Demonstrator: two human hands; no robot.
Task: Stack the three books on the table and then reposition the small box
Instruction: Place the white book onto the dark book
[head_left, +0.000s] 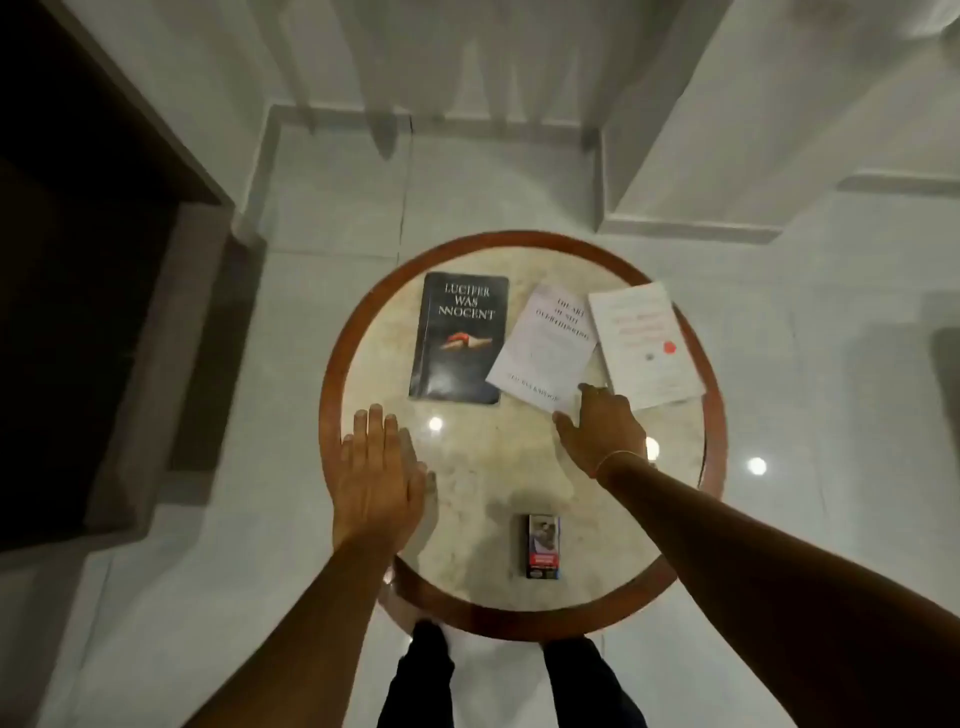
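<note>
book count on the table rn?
3: black book at left, middle white book overlapping its edge, right white book near the table rim. None stacked; nothing looks hidden.

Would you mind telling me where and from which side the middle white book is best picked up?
Probably by its near corner, from the person's side. The middle white book lies flat and turned at an angle, that corner pointing toward the right hand, already at it. Its far right edge meets the other white book; its left side nears the black book.
</note>
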